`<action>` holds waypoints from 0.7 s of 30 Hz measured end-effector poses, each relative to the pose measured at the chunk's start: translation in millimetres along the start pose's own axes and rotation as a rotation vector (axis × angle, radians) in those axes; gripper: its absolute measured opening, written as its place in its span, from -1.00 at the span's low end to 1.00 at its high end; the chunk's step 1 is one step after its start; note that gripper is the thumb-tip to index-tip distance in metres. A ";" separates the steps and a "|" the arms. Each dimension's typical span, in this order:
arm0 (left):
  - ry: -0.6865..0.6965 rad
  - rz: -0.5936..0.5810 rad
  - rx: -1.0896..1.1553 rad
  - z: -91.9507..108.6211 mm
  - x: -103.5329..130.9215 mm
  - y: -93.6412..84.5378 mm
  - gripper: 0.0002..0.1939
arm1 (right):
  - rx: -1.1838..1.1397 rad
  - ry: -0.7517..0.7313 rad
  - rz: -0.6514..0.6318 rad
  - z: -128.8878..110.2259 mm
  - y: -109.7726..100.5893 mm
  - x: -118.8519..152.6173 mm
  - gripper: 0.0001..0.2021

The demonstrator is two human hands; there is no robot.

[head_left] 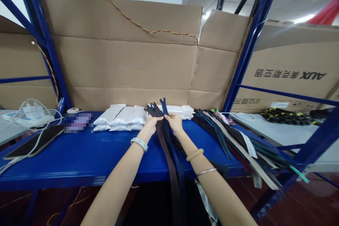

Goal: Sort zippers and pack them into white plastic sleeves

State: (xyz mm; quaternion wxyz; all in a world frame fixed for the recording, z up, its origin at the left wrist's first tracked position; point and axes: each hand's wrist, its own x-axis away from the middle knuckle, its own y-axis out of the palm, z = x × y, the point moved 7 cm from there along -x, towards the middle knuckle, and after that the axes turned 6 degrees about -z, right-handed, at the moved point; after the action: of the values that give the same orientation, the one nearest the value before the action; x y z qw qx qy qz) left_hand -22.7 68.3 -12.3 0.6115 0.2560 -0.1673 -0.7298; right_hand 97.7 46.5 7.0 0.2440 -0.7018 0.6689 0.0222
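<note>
Long zippers in dark brown and navy hang between my two hands, over the front edge of the blue table. My left hand (151, 124) is closed on the top ends of several brown and dark zippers (167, 152). With thumb and fingers pinched, my right hand (173, 122) grips a navy zipper (180, 173) near its top end. The zipper ends fan out above my fingers. To the right lies a loose pile of zippers (238, 141) in black, teal, beige and white, some trailing off the table edge.
White plastic packets (120, 117) are stacked behind my left hand, with more white packets (186, 111) behind my right. A phone (37, 141) with white cables lies on the left. Cardboard (127, 63) and blue posts (245, 56) enclose the blue table (87, 155).
</note>
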 end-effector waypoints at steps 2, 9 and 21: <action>0.007 0.025 -0.011 0.1 2.3 -2.8 -0.71 | -0.026 0.025 0.025 -0.1 0.8 1.0 -0.71; 0.038 0.091 0.032 2.5 2.5 -4.0 -0.75 | -0.091 0.146 -0.104 4.2 -3.2 7.1 -0.77; 0.098 0.055 -0.003 3.3 -0.5 -2.8 -0.70 | -0.114 0.229 -0.148 8.5 -0.9 6.0 -0.59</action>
State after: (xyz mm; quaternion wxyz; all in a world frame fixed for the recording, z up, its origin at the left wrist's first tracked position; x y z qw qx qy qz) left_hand -26.9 69.1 -11.1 0.6392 0.2860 -0.1431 -0.6994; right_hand 101.7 44.1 -2.3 0.1268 -0.7598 0.6365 -0.0380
